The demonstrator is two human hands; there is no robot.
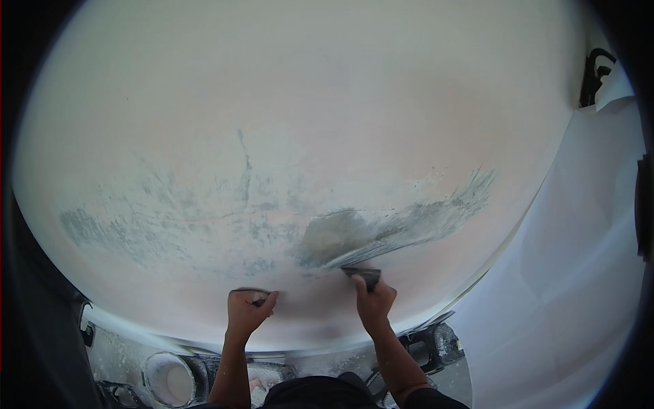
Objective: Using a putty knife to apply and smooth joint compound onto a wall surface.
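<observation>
A broad, pale pinkish-white curved panel fills most of the view. Grey filler is smeared across its lower half, thickest in streaks at the right. My right hand grips a dark spreader, whose edge lies at the near end of these streaks. Left of it, my left hand is closed, thumb bent inward, around a thin dark-edged tool. Most of that tool is covered by the fingers, so its exact kind is unclear. A brownish-grey patch shows just beyond the spreader.
Below the panel's near edge stands a white bucket beside black parts spotted with white. White sheeting hangs along the right side. A black hooked fitting is at the upper right. Dark material borders the left.
</observation>
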